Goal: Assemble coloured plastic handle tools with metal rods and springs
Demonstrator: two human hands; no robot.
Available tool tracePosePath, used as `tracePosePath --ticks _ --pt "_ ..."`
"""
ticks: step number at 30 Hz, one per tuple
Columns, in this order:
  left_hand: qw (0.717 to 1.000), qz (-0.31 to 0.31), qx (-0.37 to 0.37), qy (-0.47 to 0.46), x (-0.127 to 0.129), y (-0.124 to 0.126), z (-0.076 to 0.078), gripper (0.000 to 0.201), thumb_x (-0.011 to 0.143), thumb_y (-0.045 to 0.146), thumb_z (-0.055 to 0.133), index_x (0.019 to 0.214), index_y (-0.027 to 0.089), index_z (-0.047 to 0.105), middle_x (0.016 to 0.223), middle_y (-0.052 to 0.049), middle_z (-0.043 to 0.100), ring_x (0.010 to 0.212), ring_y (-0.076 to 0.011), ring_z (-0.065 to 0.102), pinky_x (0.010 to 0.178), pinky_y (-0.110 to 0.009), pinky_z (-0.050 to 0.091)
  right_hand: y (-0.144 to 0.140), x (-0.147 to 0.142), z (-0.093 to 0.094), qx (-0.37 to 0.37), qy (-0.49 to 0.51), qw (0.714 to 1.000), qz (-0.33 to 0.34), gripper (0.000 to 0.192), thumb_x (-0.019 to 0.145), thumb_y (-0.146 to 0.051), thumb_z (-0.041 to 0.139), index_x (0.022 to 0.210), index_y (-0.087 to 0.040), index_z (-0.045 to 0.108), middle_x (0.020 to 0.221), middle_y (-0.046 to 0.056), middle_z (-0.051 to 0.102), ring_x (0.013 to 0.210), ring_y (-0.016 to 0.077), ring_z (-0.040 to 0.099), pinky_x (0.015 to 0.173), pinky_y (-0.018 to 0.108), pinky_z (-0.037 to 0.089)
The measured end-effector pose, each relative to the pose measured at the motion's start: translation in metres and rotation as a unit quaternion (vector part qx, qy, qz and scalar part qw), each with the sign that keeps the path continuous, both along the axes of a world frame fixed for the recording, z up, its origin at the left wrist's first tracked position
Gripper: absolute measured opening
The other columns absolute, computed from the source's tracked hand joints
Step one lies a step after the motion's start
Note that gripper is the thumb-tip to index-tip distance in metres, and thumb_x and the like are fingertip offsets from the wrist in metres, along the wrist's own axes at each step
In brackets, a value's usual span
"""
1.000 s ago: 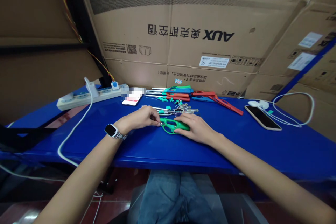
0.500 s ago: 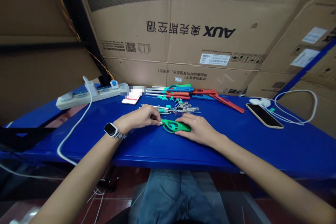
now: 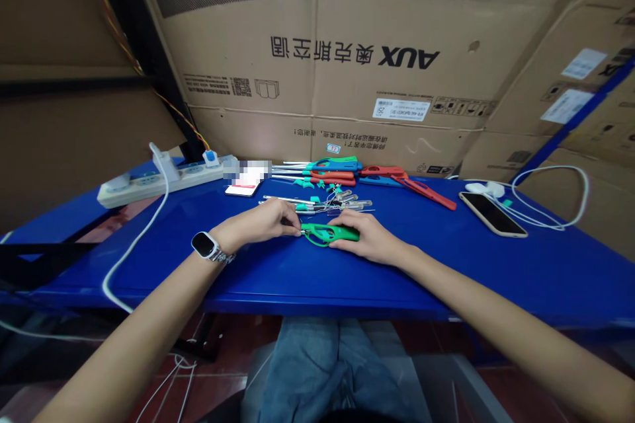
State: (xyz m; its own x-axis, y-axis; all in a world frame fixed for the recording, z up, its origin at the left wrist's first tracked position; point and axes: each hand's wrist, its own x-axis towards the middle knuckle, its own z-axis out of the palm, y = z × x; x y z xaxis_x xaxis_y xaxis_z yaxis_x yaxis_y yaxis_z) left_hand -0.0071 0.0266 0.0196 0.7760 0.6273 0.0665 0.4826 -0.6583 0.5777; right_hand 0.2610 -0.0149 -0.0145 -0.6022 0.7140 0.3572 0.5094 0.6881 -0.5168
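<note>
My right hand is wrapped round the right end of a green long-nose gas lighter body, which lies close to the blue table top. At its left end my left hand has thumb and finger pinched on a small metal part at the tip; the fingers hide most of that part. Just behind the hands lie several clear lighter tanks with thin wires, and metal rods. Farther back, blue, red and green lighter shells are stacked, some with metal rods. A red shell lies to their right.
A white power strip with a plug and cable stands at the left. By it is a white card-like item, partly blurred. A phone and coiled white cable lie right. Cardboard walls the back.
The whole view has shifted slightly, so everything sits a little further left. Both hands keep their hold on the green lighter body, which looks turned a little.
</note>
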Motion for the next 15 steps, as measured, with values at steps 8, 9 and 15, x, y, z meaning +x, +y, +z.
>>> tracePosePath --ticks 8,9,15 --pt "1.000 0.003 0.003 0.009 -0.0001 -0.0007 -0.0005 0.022 0.086 0.034 0.066 0.081 0.016 0.077 0.081 -0.005 0.072 0.072 -0.0161 0.061 0.069 -0.025 0.045 -0.0002 0.0011 0.0013 -0.007 -0.012 1.000 -0.011 0.036 0.085 -0.041 0.072 0.114 -0.020 0.067 0.107 0.007 0.066 0.098 0.0216 0.063 0.088 0.035 0.050" --pt "1.000 0.007 0.001 0.011 -0.0001 -0.0004 -0.0012 0.023 0.086 0.035 0.066 0.081 0.015 0.077 0.080 -0.005 0.071 0.072 -0.0160 0.061 0.068 -0.025 0.045 -0.0007 0.0013 0.0012 -0.003 -0.015 1.000 -0.013 0.037 0.085 -0.041 0.072 0.115 -0.020 0.066 0.108 0.007 0.066 0.099 0.0217 0.063 0.088 0.036 0.050" --pt "1.000 0.024 -0.005 -0.006 -0.0011 0.0043 -0.0087 0.019 0.082 0.034 0.069 0.082 0.016 0.076 0.082 -0.004 0.073 0.073 -0.0161 0.062 0.068 -0.025 0.046 -0.0060 0.0002 0.0045 0.032 -0.043 0.998 -0.014 0.046 0.088 -0.049 0.066 0.126 -0.024 0.063 0.108 0.008 0.064 0.098 0.0212 0.063 0.087 0.035 0.052"
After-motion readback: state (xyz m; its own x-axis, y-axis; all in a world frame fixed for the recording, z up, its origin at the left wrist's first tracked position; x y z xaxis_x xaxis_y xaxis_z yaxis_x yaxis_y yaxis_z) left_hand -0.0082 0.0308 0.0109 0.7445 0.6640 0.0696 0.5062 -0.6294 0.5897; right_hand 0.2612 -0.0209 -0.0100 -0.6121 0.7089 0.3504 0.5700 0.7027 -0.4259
